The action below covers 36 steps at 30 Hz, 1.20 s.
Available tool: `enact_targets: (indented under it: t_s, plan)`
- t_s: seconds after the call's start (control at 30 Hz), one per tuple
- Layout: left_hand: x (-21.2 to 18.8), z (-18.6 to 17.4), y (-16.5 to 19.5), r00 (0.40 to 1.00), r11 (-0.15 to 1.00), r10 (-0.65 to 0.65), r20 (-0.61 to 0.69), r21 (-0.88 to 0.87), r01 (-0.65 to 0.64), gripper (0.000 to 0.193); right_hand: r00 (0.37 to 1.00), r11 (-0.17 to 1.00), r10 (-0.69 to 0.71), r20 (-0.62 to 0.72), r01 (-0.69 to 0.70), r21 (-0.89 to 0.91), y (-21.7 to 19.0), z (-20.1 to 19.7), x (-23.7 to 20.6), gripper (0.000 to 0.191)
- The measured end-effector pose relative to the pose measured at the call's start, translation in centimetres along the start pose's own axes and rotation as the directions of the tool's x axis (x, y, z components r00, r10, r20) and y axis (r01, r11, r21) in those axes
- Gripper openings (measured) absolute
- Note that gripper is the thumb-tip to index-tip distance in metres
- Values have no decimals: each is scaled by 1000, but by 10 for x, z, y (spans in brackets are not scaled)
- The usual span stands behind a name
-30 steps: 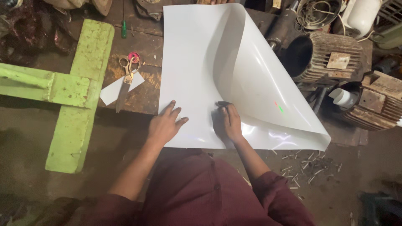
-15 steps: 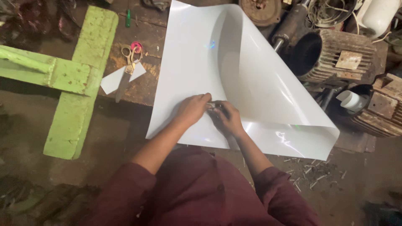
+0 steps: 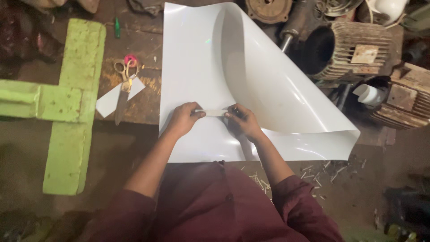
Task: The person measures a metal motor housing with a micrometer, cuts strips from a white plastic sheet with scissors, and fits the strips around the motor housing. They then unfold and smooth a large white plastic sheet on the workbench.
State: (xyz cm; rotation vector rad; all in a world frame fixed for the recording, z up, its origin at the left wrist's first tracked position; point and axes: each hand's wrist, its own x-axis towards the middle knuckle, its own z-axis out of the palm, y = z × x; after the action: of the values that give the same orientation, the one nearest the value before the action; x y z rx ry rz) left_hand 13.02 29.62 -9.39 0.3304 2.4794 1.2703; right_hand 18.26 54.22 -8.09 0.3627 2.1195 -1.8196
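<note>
Dark maroon shirt with small front buttons, long sleeves pushed up to elbows, bare forearms

One label showed: a pale, squarish plate [image 3: 363, 54] fixed on the ribbed side of the old motor [image 3: 354, 51] at about two o'clock, its corners slightly worn, its face tan and cream against the rusty brown fins. There were no packages, signs or screens in view.

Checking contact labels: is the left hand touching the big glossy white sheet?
Touching. Head view: left hand rests on the big glossy white sheet, fingers pinching a small pale strip.
</note>
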Motion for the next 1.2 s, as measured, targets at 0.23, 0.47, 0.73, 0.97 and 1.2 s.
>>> enact_targets:
  t_s: [0.23,0.47,0.73,0.97,1.2]
  plan:
    - [4,1,-3,991,990,-131,36,-58,132,31,999,1000,-11,-38,11,-19,1,3,7,18]
    - [11,-6,-14,998,991,-41,44,-126,46,33,986,991,-49,-161,28,-131,24,8,16,20]
    - [6,2,-14,984,992,27,-174,124,-5,37,953,880,-144,-266,0,-475,29,26,27,25]
    - [10,-8,-18,911,837,291,-291,538,-96,21,874,757,-420,-246,188,-625,45,23,42,20]
    - [22,-29,-38,887,648,442,-134,731,-212,33,814,801,-481,-324,258,-540,76,10,40,14]
